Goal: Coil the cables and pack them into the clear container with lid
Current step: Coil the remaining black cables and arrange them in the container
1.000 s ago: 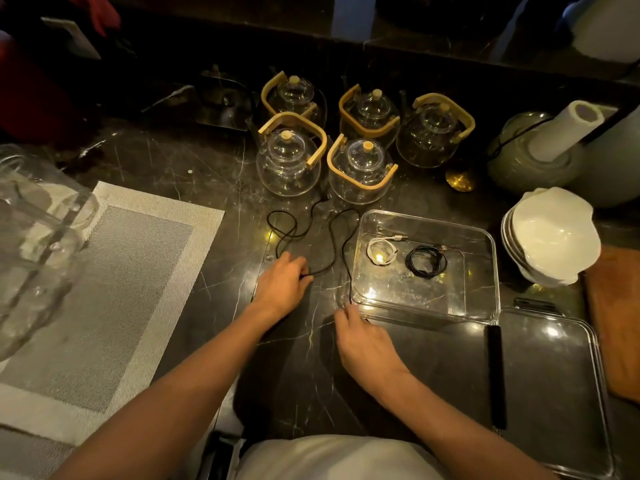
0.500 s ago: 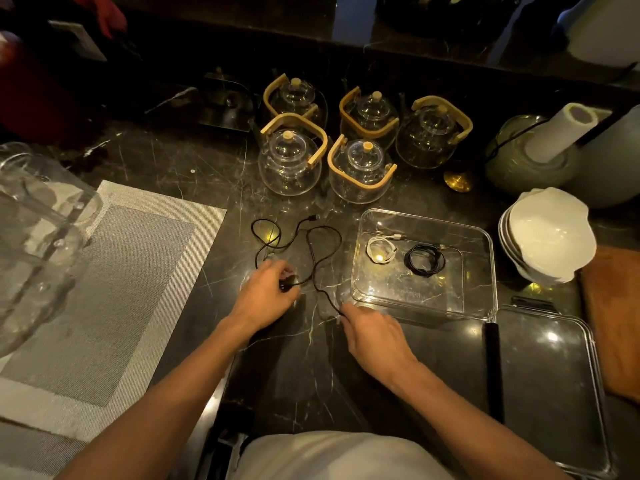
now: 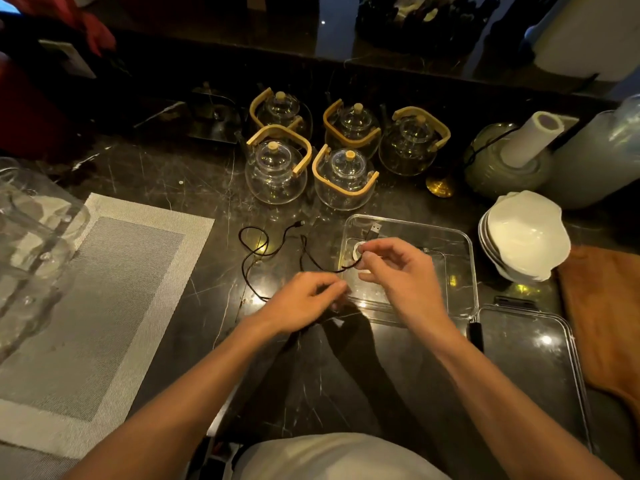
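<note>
A thin black cable (image 3: 254, 249) lies in loose loops on the dark marble counter, left of the clear container (image 3: 464, 271). My left hand (image 3: 304, 299) pinches one stretch of it near the container's front left corner. My right hand (image 3: 398, 268) is raised over the container and pinches the cable further along, so a short span hangs between the two hands. A coiled white cable (image 3: 355, 252) lies inside the container, mostly behind my right hand. The clear lid (image 3: 530, 368) lies flat to the container's front right.
Several glass teapots (image 3: 277, 171) with wooden handles stand just behind the cable. Stacked white bowls (image 3: 526, 237) sit right of the container, next to a brown board (image 3: 602, 313). A woven grey placemat (image 3: 90, 299) and a large glass vessel (image 3: 31, 244) are on the left.
Both hands have lifted off the counter with the black cable. My right hand moved up and over the container. The cable's loops shifted left and toward me.
</note>
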`<state>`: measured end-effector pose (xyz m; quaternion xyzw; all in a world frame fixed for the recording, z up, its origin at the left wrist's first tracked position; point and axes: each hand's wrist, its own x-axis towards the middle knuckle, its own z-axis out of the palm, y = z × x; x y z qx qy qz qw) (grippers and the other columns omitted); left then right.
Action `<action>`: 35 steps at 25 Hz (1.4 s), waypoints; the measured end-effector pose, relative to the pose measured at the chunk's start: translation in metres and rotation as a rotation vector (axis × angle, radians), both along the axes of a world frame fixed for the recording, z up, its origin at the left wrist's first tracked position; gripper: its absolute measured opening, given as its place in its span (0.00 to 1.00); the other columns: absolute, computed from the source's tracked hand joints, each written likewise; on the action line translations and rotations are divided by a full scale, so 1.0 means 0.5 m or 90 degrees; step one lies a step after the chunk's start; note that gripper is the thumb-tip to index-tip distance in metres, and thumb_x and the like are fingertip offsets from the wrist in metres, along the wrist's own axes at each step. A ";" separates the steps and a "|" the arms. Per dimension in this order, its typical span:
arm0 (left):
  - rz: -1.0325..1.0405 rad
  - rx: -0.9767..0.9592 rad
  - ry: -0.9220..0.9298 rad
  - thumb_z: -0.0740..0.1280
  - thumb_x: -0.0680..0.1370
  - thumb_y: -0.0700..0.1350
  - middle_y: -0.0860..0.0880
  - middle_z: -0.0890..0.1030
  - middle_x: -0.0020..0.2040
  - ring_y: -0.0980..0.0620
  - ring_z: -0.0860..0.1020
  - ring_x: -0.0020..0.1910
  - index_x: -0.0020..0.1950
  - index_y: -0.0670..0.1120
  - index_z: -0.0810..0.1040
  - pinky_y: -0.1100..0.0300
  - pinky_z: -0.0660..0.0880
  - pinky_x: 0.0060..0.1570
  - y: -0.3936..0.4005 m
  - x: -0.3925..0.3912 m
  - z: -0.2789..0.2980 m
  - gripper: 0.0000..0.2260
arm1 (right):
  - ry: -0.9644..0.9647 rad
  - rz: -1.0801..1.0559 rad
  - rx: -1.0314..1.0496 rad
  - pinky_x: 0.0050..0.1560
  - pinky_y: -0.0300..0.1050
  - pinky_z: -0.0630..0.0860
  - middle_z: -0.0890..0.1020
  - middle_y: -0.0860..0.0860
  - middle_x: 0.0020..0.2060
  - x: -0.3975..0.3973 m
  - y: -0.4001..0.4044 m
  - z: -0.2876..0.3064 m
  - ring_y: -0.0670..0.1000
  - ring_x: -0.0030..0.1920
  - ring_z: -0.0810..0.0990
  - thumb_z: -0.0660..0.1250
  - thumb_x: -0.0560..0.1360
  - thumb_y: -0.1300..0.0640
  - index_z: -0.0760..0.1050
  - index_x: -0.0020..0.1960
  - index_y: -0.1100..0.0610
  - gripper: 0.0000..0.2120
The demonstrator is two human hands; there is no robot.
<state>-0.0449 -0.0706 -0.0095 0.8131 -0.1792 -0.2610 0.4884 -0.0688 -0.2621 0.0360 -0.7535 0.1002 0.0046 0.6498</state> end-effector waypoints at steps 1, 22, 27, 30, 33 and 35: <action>-0.019 -0.004 0.011 0.62 0.84 0.50 0.48 0.85 0.45 0.51 0.84 0.46 0.53 0.45 0.83 0.43 0.79 0.54 -0.009 -0.011 -0.005 0.13 | 0.019 -0.018 0.057 0.51 0.49 0.84 0.87 0.52 0.46 0.004 -0.003 0.002 0.50 0.48 0.87 0.72 0.78 0.65 0.82 0.54 0.58 0.06; 0.052 -0.194 0.217 0.55 0.81 0.64 0.45 0.81 0.60 0.59 0.75 0.66 0.65 0.63 0.77 0.48 0.61 0.77 -0.106 0.028 0.123 0.18 | 0.223 0.124 0.530 0.30 0.37 0.74 0.81 0.55 0.39 -0.002 -0.018 0.028 0.47 0.33 0.77 0.67 0.77 0.67 0.77 0.54 0.64 0.06; 0.172 -0.393 0.251 0.52 0.84 0.54 0.46 0.69 0.78 0.52 0.68 0.76 0.79 0.49 0.64 0.50 0.60 0.78 -0.094 0.064 0.135 0.24 | 0.253 0.188 0.421 0.23 0.38 0.68 0.71 0.51 0.31 -0.030 0.002 0.020 0.46 0.26 0.67 0.67 0.80 0.53 0.78 0.46 0.58 0.09; 0.200 -0.500 0.328 0.49 0.86 0.53 0.41 0.70 0.76 0.47 0.70 0.74 0.80 0.47 0.62 0.50 0.63 0.76 -0.088 0.086 0.146 0.24 | 0.222 0.162 0.488 0.22 0.36 0.54 0.61 0.49 0.30 -0.038 0.019 0.019 0.44 0.26 0.55 0.64 0.81 0.54 0.77 0.47 0.59 0.09; 0.195 -0.513 0.371 0.50 0.85 0.52 0.39 0.71 0.75 0.45 0.71 0.74 0.80 0.47 0.62 0.47 0.61 0.77 -0.094 0.081 0.132 0.24 | 0.258 0.190 0.492 0.22 0.37 0.49 0.52 0.52 0.32 -0.033 0.030 0.024 0.45 0.26 0.51 0.64 0.80 0.57 0.75 0.43 0.59 0.09; 0.193 -0.545 0.411 0.51 0.84 0.53 0.39 0.72 0.75 0.44 0.71 0.74 0.80 0.47 0.62 0.45 0.59 0.78 -0.096 0.078 0.119 0.25 | 0.308 0.213 0.537 0.22 0.37 0.48 0.51 0.52 0.33 -0.032 0.028 0.026 0.45 0.26 0.50 0.62 0.80 0.58 0.74 0.41 0.59 0.10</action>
